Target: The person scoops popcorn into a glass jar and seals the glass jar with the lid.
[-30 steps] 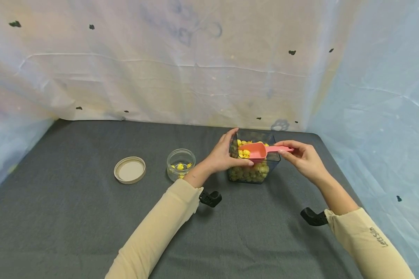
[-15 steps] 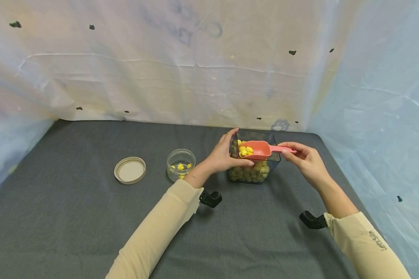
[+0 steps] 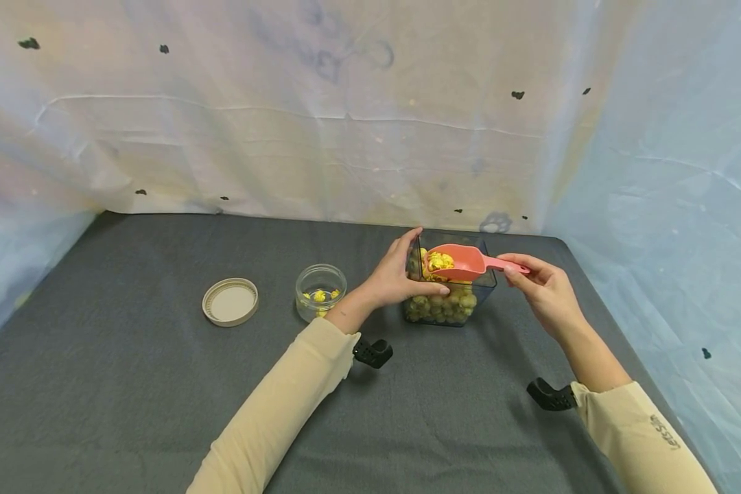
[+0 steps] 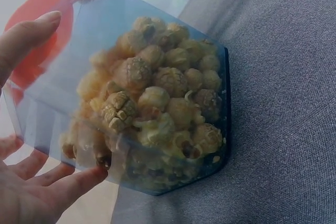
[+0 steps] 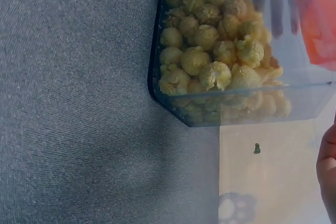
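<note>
A clear bluish square container [image 3: 481, 293] of yellow popcorn [image 4: 170, 85] stands on the dark cloth. My left hand [image 3: 390, 276] grips its left side, thumb along the near wall and fingers round the far side. Between thumb and fingers, my right hand [image 3: 546, 291] pinches the handle of a pink scoop [image 3: 469, 262]. The scoop's bowl is at the container's mouth and carries several pieces of popcorn at its left end. In the right wrist view, the scoop [image 5: 319, 24] shows partly through the container's wall, and the popcorn [image 5: 215, 51] fills the lower part.
Left of the container stands a round clear jar [image 3: 320, 278] with a few yellow popcorn pieces in it, partly behind my left wrist. Farther left a round cream lid [image 3: 230, 302] lies on the dark cloth [image 3: 160, 384]. A pale sheet [image 3: 284, 158] hangs behind the table.
The scoop has risen out of the popcorn and shifted slightly right, with popcorn in its bowl. My right hand has moved a little right with it. The left hand and container have stayed put.
</note>
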Demonstrator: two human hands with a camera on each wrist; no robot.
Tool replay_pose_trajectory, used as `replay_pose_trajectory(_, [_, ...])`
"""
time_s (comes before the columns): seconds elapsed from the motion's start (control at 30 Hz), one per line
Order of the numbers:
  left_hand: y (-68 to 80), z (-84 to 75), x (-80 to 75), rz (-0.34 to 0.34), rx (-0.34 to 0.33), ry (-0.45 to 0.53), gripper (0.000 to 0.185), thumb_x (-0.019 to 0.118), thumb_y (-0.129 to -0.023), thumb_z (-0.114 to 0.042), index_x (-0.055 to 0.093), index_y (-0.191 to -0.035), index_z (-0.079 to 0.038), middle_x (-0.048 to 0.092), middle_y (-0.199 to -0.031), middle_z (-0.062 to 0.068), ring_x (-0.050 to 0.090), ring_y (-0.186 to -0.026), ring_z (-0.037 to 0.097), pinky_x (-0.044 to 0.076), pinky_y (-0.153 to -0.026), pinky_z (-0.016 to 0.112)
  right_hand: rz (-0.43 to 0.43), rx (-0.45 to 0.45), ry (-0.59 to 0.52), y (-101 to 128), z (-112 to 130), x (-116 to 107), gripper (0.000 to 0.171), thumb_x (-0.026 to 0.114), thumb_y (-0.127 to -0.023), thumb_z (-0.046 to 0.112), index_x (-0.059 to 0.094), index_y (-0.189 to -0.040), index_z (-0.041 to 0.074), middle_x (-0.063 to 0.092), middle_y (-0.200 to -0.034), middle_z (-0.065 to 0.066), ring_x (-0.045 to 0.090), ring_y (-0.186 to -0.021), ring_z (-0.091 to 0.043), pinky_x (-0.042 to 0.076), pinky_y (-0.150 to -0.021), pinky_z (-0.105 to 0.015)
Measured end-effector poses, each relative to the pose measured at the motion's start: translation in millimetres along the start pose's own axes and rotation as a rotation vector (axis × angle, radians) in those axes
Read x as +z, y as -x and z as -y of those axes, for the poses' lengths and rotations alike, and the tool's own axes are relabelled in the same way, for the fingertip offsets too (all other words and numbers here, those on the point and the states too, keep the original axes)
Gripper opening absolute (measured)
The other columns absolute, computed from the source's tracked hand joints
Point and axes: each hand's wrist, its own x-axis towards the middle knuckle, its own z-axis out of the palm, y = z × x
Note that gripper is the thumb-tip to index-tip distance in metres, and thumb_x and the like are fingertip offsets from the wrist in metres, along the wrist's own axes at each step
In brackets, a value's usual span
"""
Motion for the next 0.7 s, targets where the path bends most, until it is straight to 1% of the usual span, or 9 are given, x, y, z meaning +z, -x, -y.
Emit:
replay_pose_trajectory(0.17, [2.3, -2.3, -0.1, 0.007, -0.009, -0.012, 0.108, 0.083, -0.075, -0.033, 0.011, -0.155, -0.024, 0.016, -0.159, 0.009, 0.024, -0.144, 0.028, 0.032, -0.109, 0.054, -0.033, -0.004, -0.039, 3, 2, 0, 0.019, 0.062, -0.094, 0.017, 0.068, -0.112, 0.012, 0.06, -0.081, 0.01, 0.052, -0.076, -0.008, 0.043, -0.066, -0.018])
replay_pose_trajectory(0.27, [4.4, -4.6, 0.1, 0.012, -0.027, -0.031, 0.109, 0.082, -0.076, -0.035, 0.008, -0.156, -0.024, 0.014, -0.16, 0.009, 0.022, -0.145, 0.029, 0.031, -0.11, 0.056, -0.065, -0.011, -0.068, 6, 3, 1, 0.019, 0.064, -0.093, 0.016, 0.069, -0.11, 0.011, 0.06, -0.078, 0.01, 0.052, -0.075, -0.008, 0.043, -0.066, -0.017])
replay_pose_trajectory(0.5, [7.2, -11.7, 0.0, 0.021, -0.073, -0.075, 0.109, 0.079, -0.078, -0.039, 0.004, -0.156, -0.022, 0.011, -0.161, 0.009, 0.018, -0.147, 0.03, 0.029, -0.111, 0.056, -0.191, -0.049, -0.208, 12, 7, 8, 0.019, 0.068, -0.089, 0.01, 0.072, -0.107, 0.005, 0.064, -0.08, 0.006, 0.055, -0.073, -0.007, 0.047, -0.068, -0.016])
replay_pose_trajectory(0.7, [10.9, -15.5, 0.4, -0.005, -0.091, -0.15, 0.107, 0.077, -0.078, -0.046, 0.01, -0.156, -0.015, 0.016, -0.159, 0.012, 0.024, -0.145, 0.031, 0.032, -0.11, 0.053, -0.318, -0.062, -0.243, 16, 14, 13, 0.016, 0.07, -0.087, 0.006, 0.073, -0.102, 0.003, 0.067, -0.077, 0.006, 0.056, -0.069, -0.007, 0.048, -0.066, -0.015])
